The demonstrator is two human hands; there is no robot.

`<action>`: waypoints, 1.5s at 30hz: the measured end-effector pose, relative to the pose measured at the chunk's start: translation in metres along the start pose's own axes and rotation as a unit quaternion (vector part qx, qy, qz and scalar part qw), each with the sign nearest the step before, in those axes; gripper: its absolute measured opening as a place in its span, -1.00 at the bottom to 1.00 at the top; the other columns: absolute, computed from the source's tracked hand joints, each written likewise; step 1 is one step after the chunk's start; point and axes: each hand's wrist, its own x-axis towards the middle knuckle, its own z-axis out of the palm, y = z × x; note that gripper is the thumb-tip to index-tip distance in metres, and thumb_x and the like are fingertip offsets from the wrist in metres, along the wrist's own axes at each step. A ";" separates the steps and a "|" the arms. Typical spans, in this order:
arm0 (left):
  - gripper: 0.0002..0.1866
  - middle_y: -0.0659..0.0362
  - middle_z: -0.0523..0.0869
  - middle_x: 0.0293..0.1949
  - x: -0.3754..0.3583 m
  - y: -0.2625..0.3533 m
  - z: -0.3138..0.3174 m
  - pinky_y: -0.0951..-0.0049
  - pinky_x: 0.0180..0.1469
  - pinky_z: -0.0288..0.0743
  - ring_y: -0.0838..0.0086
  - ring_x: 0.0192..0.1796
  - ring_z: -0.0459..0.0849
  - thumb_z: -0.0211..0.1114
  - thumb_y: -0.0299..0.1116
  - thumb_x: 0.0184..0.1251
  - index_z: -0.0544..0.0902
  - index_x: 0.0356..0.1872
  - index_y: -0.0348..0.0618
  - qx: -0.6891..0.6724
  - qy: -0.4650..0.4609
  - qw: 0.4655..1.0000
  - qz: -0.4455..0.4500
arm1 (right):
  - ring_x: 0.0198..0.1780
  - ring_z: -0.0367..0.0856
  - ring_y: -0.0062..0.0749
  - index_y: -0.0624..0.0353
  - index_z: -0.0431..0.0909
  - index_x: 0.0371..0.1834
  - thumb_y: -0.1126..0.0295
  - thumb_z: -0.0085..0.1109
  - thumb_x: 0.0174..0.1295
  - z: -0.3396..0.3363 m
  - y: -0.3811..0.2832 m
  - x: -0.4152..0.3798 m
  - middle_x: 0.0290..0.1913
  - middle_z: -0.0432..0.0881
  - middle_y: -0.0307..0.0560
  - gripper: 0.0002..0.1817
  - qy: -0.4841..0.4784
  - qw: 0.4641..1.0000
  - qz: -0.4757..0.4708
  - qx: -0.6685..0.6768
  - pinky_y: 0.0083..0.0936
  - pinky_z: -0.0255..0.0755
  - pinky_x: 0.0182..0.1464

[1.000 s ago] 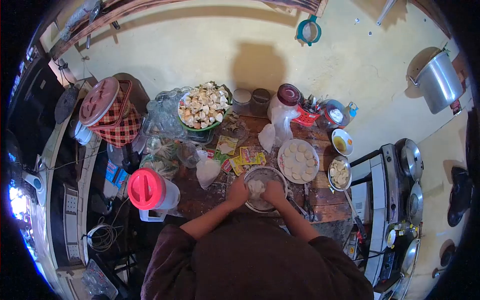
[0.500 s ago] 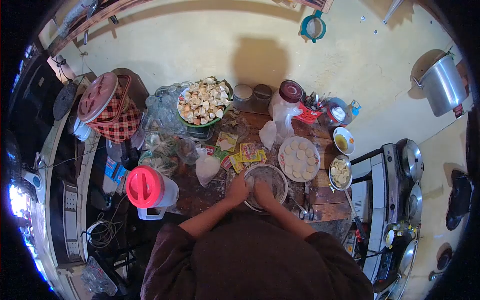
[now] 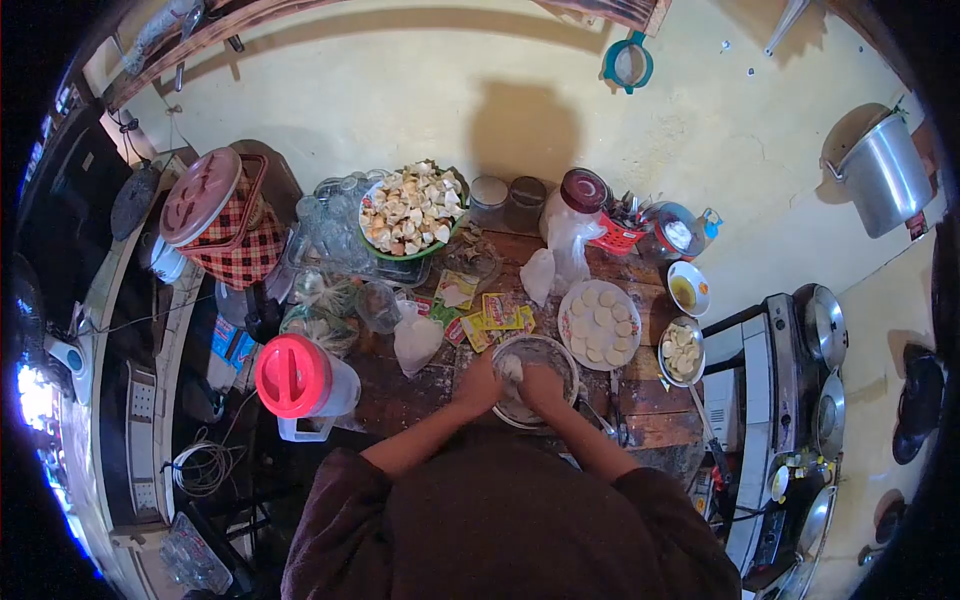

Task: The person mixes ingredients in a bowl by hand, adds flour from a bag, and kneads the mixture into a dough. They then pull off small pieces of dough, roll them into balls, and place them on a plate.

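A round bowl (image 3: 576, 378) with a whitish, flour-dusted inside stands at the near edge of the wooden table. Over its left side, my left hand (image 3: 481, 386) has its fingers closed about a pale lump of dough (image 3: 511, 367). My right hand (image 3: 542, 387) is inside the rim with curled fingers against the right side of that lump; its fingertips are partly hidden. Just beyond the bowl, a white plate (image 3: 577, 350) carries several flat pale dough rounds (image 3: 606, 299). Right of it, a pan (image 3: 694, 370) holds several pale pieces.
Yellow seasoning packets (image 3: 502, 311) and a tied bag of white powder (image 3: 415, 343) lie left of the bowl. A red-lidded pitcher (image 3: 305, 380) stands at the near left. A heaped basin (image 3: 410, 210), a purple-lidded jar (image 3: 583, 190) and a small bowl (image 3: 688, 288) stand farther back.
My hands have moved slightly apart and the pale lump of dough now shows between them. The whole view has shifted a little; the other things stay in place.
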 end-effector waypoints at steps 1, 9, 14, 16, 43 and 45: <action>-0.48 -0.24 0.55 -0.22 -0.001 0.000 0.002 0.04 -0.07 0.40 -0.08 -0.16 0.54 0.03 -0.47 0.10 0.28 0.16 -0.32 -0.004 0.010 1.000 0.000 | -0.19 0.60 -0.02 0.22 0.54 -0.25 0.41 0.03 -0.01 -0.002 0.001 -0.007 -0.24 0.59 0.14 -0.76 -0.002 1.000 0.001 -0.001 -0.14 0.48 -0.21; -0.47 -0.18 0.59 -0.28 0.004 -0.009 0.012 0.05 -0.13 0.44 -0.04 -0.20 0.58 0.05 -0.46 0.10 0.27 0.19 -0.22 0.000 0.022 1.000 0.013 | -0.14 0.51 0.08 0.23 0.57 -0.30 0.49 0.15 -0.22 -0.034 0.022 -0.023 -0.31 0.58 0.20 -0.70 -0.126 0.989 -0.072 -0.013 -0.19 0.40 -0.05; -0.44 -0.21 0.59 -0.31 0.001 0.004 -0.002 0.04 -0.17 0.45 -0.03 -0.24 0.59 0.05 -0.45 0.10 0.25 0.21 -0.21 0.018 -0.043 0.998 -0.052 | -0.11 0.48 0.13 0.25 0.48 -0.14 0.42 0.20 -0.20 -0.027 0.015 -0.014 -0.14 0.51 0.28 -0.56 0.020 0.993 -0.111 0.046 -0.15 0.38 -0.05; -0.47 -0.26 0.57 -0.25 0.003 -0.008 0.010 0.08 -0.10 0.43 -0.04 -0.17 0.57 0.02 -0.47 0.10 0.26 0.17 -0.34 -0.010 0.016 1.000 0.012 | -0.11 0.48 0.12 0.27 0.44 -0.09 0.39 0.21 -0.19 -0.002 0.012 -0.007 -0.08 0.48 0.30 -0.52 0.062 0.988 -0.138 0.021 -0.15 0.38 -0.06; -0.44 -0.19 0.60 -0.24 0.001 -0.001 0.005 0.04 -0.08 0.42 -0.03 -0.17 0.58 0.08 -0.46 0.06 0.28 0.19 -0.25 0.016 0.010 1.000 -0.004 | -0.14 0.53 0.15 0.28 0.47 -0.06 0.51 0.05 -0.16 -0.041 0.013 -0.027 -0.16 0.55 0.28 -0.54 -0.116 0.981 -0.111 0.112 -0.14 0.39 -0.07; -0.44 -0.20 0.59 -0.25 0.001 0.002 0.001 0.04 -0.08 0.42 -0.03 -0.18 0.58 0.08 -0.46 0.06 0.28 0.18 -0.26 0.008 0.001 1.000 -0.013 | -0.15 0.52 0.18 0.25 0.48 -0.06 0.50 0.10 -0.18 -0.025 0.018 -0.008 -0.19 0.55 0.30 -0.54 -0.041 0.995 -0.049 0.077 -0.14 0.39 -0.06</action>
